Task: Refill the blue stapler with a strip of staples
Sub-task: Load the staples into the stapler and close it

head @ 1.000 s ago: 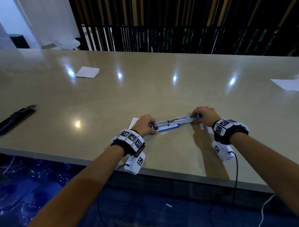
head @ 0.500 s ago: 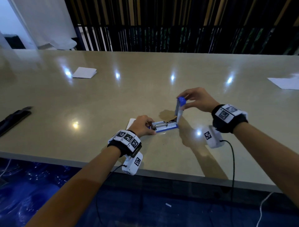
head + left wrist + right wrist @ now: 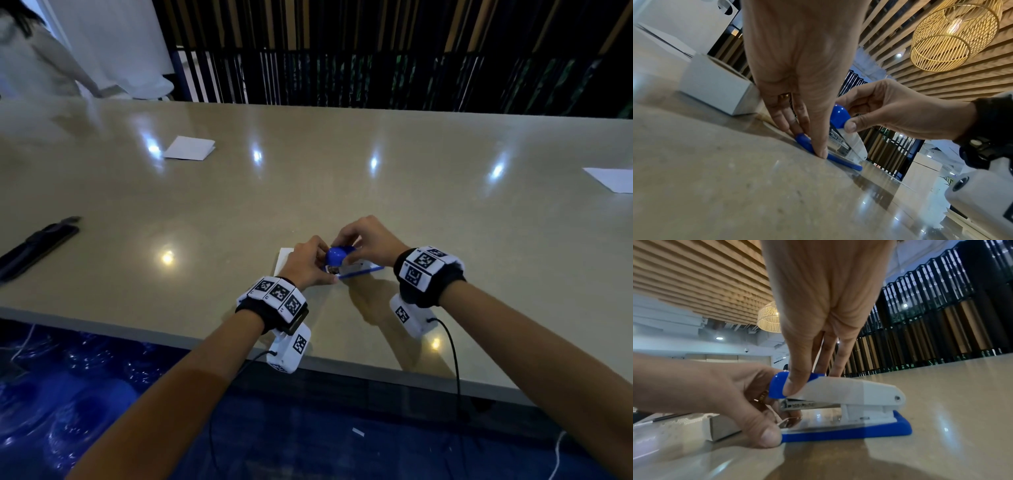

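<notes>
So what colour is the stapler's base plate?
Blue. The stapler has a blue base under a white body, clearest in the right wrist view.

Your forearms are bare, no sleeves. Each wrist carries a black band point(image 3: 270, 313) faced with white tiles printed with black square markers. A white camera box point(image 3: 291, 349) hangs under each band, marker on its side, thin black cable trailing back. A gold ring point(image 3: 784, 96) sits on your left hand point(image 3: 308, 263).
</notes>
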`<action>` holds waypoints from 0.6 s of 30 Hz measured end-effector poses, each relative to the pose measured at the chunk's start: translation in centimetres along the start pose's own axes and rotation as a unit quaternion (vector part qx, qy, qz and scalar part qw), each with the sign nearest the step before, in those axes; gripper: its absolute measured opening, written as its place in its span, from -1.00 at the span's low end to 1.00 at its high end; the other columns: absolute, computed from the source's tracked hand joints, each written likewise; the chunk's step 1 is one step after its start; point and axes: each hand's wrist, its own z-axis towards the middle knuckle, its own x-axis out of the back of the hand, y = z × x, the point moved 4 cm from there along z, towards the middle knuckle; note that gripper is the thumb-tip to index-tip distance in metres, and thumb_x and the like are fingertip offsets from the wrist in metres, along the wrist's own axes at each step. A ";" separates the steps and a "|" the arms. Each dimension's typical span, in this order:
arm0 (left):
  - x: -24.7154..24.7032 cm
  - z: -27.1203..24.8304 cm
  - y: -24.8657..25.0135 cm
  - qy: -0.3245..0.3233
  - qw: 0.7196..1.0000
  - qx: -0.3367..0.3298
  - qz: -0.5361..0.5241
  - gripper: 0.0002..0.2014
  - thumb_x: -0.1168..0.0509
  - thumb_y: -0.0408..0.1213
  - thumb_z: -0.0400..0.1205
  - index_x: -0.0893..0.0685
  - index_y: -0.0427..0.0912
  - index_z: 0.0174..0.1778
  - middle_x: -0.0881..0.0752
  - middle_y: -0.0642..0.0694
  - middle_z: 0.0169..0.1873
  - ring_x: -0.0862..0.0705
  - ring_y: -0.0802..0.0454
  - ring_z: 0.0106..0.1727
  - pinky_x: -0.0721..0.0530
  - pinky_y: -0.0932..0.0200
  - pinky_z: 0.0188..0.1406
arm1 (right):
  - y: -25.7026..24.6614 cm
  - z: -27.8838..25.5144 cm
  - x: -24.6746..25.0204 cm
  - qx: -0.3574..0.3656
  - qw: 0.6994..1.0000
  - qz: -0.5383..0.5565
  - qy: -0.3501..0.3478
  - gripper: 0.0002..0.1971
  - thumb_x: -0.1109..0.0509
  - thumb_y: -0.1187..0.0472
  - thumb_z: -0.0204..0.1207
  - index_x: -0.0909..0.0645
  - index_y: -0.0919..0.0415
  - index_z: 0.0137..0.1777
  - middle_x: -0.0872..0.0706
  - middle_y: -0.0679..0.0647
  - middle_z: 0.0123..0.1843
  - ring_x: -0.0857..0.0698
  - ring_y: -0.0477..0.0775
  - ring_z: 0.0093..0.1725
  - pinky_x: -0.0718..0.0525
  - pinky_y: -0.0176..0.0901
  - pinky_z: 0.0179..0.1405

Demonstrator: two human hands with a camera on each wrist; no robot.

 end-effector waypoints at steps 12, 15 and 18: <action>0.0 0.1 0.4 -0.013 1.000 -0.010 0.002 -0.45 -0.63 -0.40 0.25 -0.56 -0.24 0.11 -0.76 -0.27 -0.06 -0.79 -0.25 -0.05 -0.77 -0.22 0.00 | 1.2 -1.3 -0.5 -0.001 0.999 -0.038 -0.008 -0.71 -0.49 0.41 0.36 -0.72 0.20 0.09 -0.80 0.12 0.02 -0.65 -0.04 -0.06 -0.56 -0.34 -0.05; -0.3 0.5 0.9 -0.031 0.999 -0.022 0.021 -0.44 -0.57 -0.50 0.31 -0.54 -0.31 0.20 -0.74 -0.30 0.03 -0.76 -0.26 0.04 -0.76 -0.18 0.06 | 2.8 -2.3 -0.1 -0.036 0.998 -0.050 -0.018 -0.67 -0.46 0.32 0.43 -0.66 0.11 0.20 -0.78 0.13 0.06 -0.68 0.02 -0.05 -0.67 -0.12 0.03; -0.5 1.2 0.9 -0.046 0.998 -0.010 0.046 -0.39 -0.59 -0.45 0.34 -0.52 -0.29 0.29 -0.66 -0.17 0.07 -0.67 -0.09 0.07 -0.71 0.03 0.12 | 3.7 -3.0 0.9 -0.066 0.996 -0.059 -0.005 -0.63 -0.49 0.24 0.42 -0.59 0.10 0.24 -0.76 0.11 -0.03 -0.67 0.06 -0.15 -0.66 -0.08 -0.04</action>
